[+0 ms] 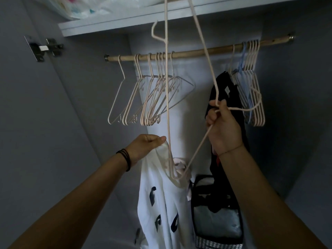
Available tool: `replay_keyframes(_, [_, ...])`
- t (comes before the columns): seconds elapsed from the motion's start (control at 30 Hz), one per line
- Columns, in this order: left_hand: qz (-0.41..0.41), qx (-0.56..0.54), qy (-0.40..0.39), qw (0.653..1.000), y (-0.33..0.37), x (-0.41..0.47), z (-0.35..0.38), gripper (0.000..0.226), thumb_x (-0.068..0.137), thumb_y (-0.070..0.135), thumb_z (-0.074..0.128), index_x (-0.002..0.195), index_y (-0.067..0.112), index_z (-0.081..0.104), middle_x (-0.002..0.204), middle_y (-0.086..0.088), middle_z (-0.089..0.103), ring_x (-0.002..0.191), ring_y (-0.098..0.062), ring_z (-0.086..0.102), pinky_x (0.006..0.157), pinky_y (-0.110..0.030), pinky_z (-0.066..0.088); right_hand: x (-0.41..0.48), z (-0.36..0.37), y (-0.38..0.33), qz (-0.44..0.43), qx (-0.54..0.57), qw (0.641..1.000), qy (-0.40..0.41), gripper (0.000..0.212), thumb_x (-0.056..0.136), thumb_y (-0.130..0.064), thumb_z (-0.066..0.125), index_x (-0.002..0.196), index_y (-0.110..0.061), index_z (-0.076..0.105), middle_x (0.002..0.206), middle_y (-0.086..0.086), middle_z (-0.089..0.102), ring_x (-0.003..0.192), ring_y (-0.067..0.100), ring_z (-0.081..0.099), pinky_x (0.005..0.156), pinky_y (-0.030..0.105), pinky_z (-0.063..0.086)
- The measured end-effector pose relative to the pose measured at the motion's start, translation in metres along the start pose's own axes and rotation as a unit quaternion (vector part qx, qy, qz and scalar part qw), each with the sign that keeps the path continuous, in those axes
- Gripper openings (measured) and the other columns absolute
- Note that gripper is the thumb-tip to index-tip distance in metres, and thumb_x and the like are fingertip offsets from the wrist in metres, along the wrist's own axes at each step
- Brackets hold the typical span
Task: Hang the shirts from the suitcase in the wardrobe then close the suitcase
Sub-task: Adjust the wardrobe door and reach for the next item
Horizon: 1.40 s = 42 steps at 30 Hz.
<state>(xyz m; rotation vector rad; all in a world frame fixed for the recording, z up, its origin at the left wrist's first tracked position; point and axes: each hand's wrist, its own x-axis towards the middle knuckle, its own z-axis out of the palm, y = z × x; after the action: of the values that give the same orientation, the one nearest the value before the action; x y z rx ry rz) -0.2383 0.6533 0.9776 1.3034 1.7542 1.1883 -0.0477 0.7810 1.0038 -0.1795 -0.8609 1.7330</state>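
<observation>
Item: white shirt (161,203), hanging near centre, below the wardrobe rail (186,53). Left hand (145,146) is pinching its collar. Right hand (224,128) is gripping a pale hanger (168,114), apparently entering the neck. Risk: shirt dropping if the pinch is loosening before both shoulders are seating.

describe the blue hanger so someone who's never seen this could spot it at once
Under the shelf runs a wooden rod. Near its right end, just right of the black shirt, hangs a tight bunch of hangers. The blue hanger sits near the bunch's left side, the only blue one among pale pink ones.
</observation>
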Motion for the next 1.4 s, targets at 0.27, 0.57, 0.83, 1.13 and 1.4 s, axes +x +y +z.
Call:
replay_keyframes(0.27, [0.003, -0.038, 0.004, 0.999, -0.003, -0.002, -0.015, 0.034, 0.086, 0.04, 0.059, 0.097, 0.011, 0.074, 0.102, -0.007, 0.073, 0.098, -0.02, 0.067, 0.096, -0.034, 0.047, -0.006, -0.013, 0.042, 0.085, 0.048, 0.995, 0.012, 0.051, 0.1, -0.02, 0.032, 0.062, -0.017, 0.066, 0.052, -0.009, 0.055, 0.04, 0.0, 0.037, 0.044, 0.012, 0.029])
replay_keyframes(0.57, [-0.004, -0.177, 0.063, 0.982, -0.011, 0.001, -0.051, 0.03, 0.083, 0.04, 0.064, 0.093, 0.014, 0.073, 0.086, -0.009, 0.071, 0.077, -0.021, 0.065, 0.07, -0.028, 0.053, -0.026, -0.068, 0.108, 0.165, -0.087, 0.98, 0.063, 0.045, 0.1, -0.012, 0.038, 0.06, -0.011, 0.06, 0.055, 0.0, 0.034, 0.039, 0.003, 0.032, 0.039, 0.013, 0.032])
replay_keyframes(0.83, [-0.003, -0.168, 0.151, 0.974, -0.018, -0.007, -0.074, 0.043, 0.088, 0.044, 0.052, 0.088, 0.003, 0.067, 0.086, -0.02, 0.067, 0.077, -0.028, 0.063, 0.077, -0.038, 0.048, -0.019, -0.091, 0.099, 0.134, -0.269, 0.954, -0.002, 0.036, 0.098, -0.013, 0.041, 0.067, -0.009, 0.058, 0.048, -0.005, 0.037, 0.047, 0.005, 0.036, 0.051, 0.016, 0.031])
replay_keyframes(1.13, [-0.045, -0.137, 0.298, 0.944, -0.033, -0.005, -0.077, 0.042, 0.094, 0.037, 0.056, 0.096, -0.003, 0.069, 0.086, -0.017, 0.068, 0.076, -0.023, 0.061, 0.07, -0.028, 0.052, -0.021, -0.084, 0.077, 0.161, -0.265, 0.949, -0.055, 0.055, 0.098, -0.017, 0.041, 0.046, -0.025, 0.056, 0.059, 0.005, 0.033, 0.052, 0.012, 0.034, 0.054, 0.027, 0.028])
replay_keyframes(1.4, [0.008, -0.164, 0.314, 0.935, -0.029, -0.007, -0.064, 0.029, 0.096, 0.027, 0.054, 0.078, 0.01, 0.069, 0.062, 0.003, 0.065, 0.052, -0.004, 0.056, 0.051, -0.013, 0.048, -0.02, -0.087, 0.075, 0.112, -0.406, 0.906, -0.047, 0.028, 0.096, -0.011, 0.049, 0.072, -0.005, 0.062, 0.061, -0.003, 0.05, 0.058, 0.003, 0.047, 0.059, 0.014, 0.039])
